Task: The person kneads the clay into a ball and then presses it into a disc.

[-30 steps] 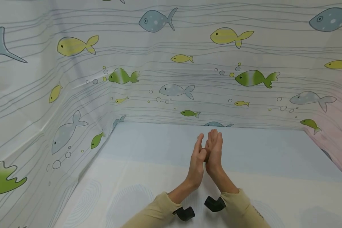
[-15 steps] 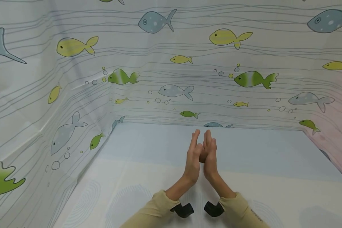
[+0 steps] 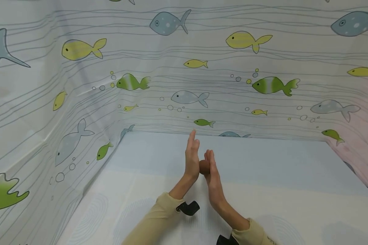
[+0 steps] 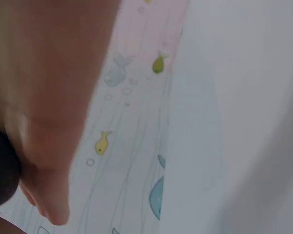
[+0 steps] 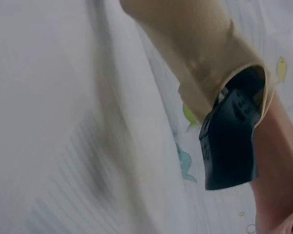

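Note:
A small brown ball is pressed between my two palms, above the table. My left hand stands on edge with straight fingers, its palm against the ball's left side. On the ball's other side lies the palm of my right hand, also straight-fingered and set lower and nearer to me. The left wrist view catches the dark ball at its left edge beside a close, blurred hand. In the right wrist view the left sleeve and bare forearm show, with little of the hands.
Beneath the hands spreads a pale blue and white tabletop. Fish-printed sheeting rises behind it and along the left side. Black curved mounts stick out from both sleeve cuffs.
Both hands and the ball have shifted left. The left hand has slid forward and the right hand back toward me, so the palms are now offset and more of the ball shows.

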Motion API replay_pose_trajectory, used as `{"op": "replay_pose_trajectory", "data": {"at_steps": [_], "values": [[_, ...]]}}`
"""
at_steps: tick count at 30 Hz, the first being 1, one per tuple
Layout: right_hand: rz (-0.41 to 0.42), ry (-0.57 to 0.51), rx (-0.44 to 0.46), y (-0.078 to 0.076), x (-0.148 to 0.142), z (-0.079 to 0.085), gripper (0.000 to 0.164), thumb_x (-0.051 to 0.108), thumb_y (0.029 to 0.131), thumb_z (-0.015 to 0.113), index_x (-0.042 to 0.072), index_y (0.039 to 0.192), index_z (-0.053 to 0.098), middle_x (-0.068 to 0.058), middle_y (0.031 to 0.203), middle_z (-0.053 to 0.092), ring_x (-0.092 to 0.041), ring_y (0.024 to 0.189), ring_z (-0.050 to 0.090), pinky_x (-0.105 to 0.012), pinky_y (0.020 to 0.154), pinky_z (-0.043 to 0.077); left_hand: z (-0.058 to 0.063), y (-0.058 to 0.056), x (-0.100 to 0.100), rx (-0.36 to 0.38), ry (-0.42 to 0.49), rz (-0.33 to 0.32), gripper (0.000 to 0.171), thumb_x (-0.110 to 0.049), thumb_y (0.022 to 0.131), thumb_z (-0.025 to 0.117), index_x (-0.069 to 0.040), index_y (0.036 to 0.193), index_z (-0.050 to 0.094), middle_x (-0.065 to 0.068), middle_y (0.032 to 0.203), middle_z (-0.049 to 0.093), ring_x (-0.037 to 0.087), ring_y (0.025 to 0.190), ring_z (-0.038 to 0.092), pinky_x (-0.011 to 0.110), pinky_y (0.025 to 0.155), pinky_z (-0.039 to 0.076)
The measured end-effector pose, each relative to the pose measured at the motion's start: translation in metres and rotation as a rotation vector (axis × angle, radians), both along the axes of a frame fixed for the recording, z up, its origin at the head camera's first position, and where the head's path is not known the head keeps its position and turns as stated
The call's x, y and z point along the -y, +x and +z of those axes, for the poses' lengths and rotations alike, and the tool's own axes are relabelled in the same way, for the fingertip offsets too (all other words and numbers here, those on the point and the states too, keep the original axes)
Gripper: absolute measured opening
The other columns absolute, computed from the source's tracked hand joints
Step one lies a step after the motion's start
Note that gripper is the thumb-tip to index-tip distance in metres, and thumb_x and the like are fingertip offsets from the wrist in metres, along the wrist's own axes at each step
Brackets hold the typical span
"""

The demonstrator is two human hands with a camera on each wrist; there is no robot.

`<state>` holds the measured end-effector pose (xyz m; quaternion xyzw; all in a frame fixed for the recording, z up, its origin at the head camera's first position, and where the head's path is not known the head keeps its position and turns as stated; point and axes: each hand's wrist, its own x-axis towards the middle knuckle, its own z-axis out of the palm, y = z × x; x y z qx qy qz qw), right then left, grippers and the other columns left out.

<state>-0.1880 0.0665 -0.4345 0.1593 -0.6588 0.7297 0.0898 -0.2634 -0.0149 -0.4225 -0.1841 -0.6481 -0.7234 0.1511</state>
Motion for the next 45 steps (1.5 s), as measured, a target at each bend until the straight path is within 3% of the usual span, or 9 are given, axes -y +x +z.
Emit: {"op": "replay_pose_trajectory", "data": {"at_steps": [1,7,8,9,19,29,34,40,45], "values": [[0.009,-0.017,0.0,0.001,0.001,0.001,0.063,0.041,0.107,0.011,0.007,0.159,0.003,-0.014,0.163,0.017,-0.029,0.153,0.004,-0.057,0.119,0.011,0.0,-0.002,0.001,0.004,0.004,-0.005,0.067,-0.038,0.101,0.032,-0.005,0.157,0.02,0.007,0.164,0.02,0.021,0.151,0.016,0.05,0.121,0.013],[0.069,-0.123,0.047,0.002,0.0,0.014,0.068,0.047,0.106,0.006,0.005,0.158,-0.007,-0.012,0.164,0.006,-0.024,0.152,-0.007,-0.054,0.121,0.005,-0.007,-0.004,0.003,0.014,0.006,-0.1,0.067,-0.043,0.102,0.025,-0.011,0.159,0.015,0.002,0.166,0.011,0.02,0.152,0.009,0.054,0.12,0.012],[0.072,-0.131,0.062,0.002,0.0,0.016,0.068,0.048,0.105,0.005,0.007,0.157,-0.01,-0.008,0.165,-0.008,-0.025,0.152,-0.008,-0.055,0.12,0.004,-0.008,-0.003,0.003,0.012,0.006,-0.12,0.067,-0.043,0.102,0.024,-0.01,0.16,0.014,0.002,0.166,0.01,0.02,0.152,0.009,0.054,0.12,0.012],[0.066,-0.141,0.075,0.002,-0.001,0.019,0.07,0.05,0.105,0.006,0.006,0.157,-0.01,-0.009,0.165,-0.009,-0.025,0.152,-0.008,-0.056,0.12,0.002,-0.01,-0.001,0.002,0.01,0.0,-0.134,0.067,-0.043,0.102,0.022,-0.01,0.16,0.013,0.002,0.166,0.01,0.02,0.152,0.008,0.054,0.12,0.013],[-0.112,-0.244,0.135,-0.02,-0.014,0.03,0.071,0.053,0.104,0.017,0.012,0.16,0.001,-0.001,0.166,0.006,-0.017,0.153,0.007,-0.041,0.123,0.007,-0.025,0.028,-0.021,-0.034,-0.06,-0.246,0.066,-0.044,0.103,0.023,-0.01,0.159,0.013,0.001,0.165,0.015,0.016,0.152,0.01,0.051,0.121,0.012],[-0.205,-0.198,0.05,-0.041,-0.027,0.014,0.066,0.044,0.105,0.019,0.01,0.16,0.004,-0.001,0.167,0.003,-0.014,0.153,0.002,-0.035,0.123,0.004,-0.013,0.046,-0.026,-0.083,-0.086,-0.217,0.065,-0.044,0.104,0.023,-0.013,0.16,0.015,-0.002,0.165,0.014,0.016,0.153,0.002,0.053,0.121,0.006],[-0.196,-0.171,0.046,-0.046,-0.031,0.006,0.066,0.047,0.105,0.016,0.014,0.16,0.003,-0.001,0.167,0.0,-0.017,0.153,-0.001,-0.039,0.123,0.001,-0.005,0.05,-0.026,-0.101,-0.08,-0.205,0.067,-0.046,0.103,0.024,-0.011,0.159,0.016,-0.002,0.165,0.013,0.021,0.153,-0.002,0.055,0.121,0.001],[-0.132,-0.123,0.006,-0.035,-0.023,-0.002,0.069,0.05,0.104,0.013,0.012,0.16,0.003,-0.006,0.167,0.0,-0.026,0.153,0.0,-0.045,0.123,0.0,0.001,0.046,-0.024,-0.099,-0.044,-0.15,0.064,-0.041,0.102,0.026,-0.011,0.159,0.02,-0.002,0.165,0.017,0.021,0.153,0.001,0.056,0.12,0.002],[-0.089,-0.005,-0.105,-0.018,-0.01,-0.007,0.061,0.039,0.107,0.009,0.009,0.16,0.005,-0.008,0.166,0.005,-0.026,0.153,0.005,-0.022,0.12,0.013,0.002,0.033,-0.019,-0.082,-0.032,-0.09,0.065,-0.037,0.101,0.028,-0.007,0.158,0.021,0.001,0.164,0.019,0.018,0.153,0.007,0.052,0.121,0.006]]}}
